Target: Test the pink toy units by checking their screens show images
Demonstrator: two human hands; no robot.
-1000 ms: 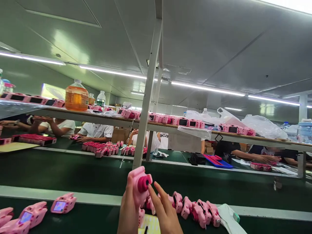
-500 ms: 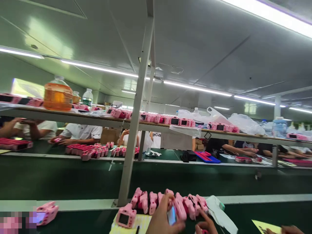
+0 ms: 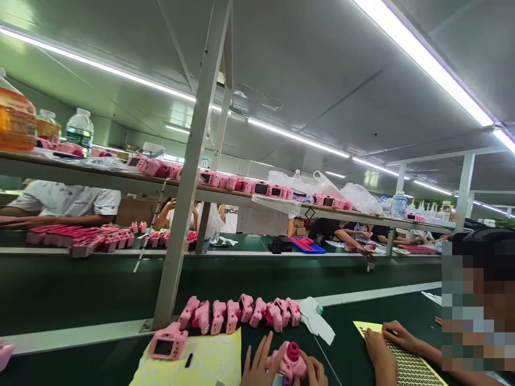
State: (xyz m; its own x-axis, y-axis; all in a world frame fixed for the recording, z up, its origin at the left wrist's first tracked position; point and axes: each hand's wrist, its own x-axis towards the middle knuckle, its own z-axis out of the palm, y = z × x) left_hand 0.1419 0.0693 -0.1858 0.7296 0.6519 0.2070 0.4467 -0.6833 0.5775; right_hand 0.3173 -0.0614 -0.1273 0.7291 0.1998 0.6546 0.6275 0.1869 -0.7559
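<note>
Right hand [image 3: 316, 371] has its grip curled on one end of the pink toy camera [image 3: 298, 368], left hand [image 3: 256, 364] at the other, fingers spread, hold unclear; long axis hand to hand, just right of yellow sheet [image 3: 217, 356].

No complete word can be read. On the white shirt [image 3: 231, 215] behind the shelf, dark capitals include what looks like a "C"; the rest is unclear. Print on the green bottle label [image 3: 79, 137] and the orange bottle label [image 3: 15, 119] is too small, as are the dark repeated marks on the right-hand yellow sheet [image 3: 411, 364].
</note>
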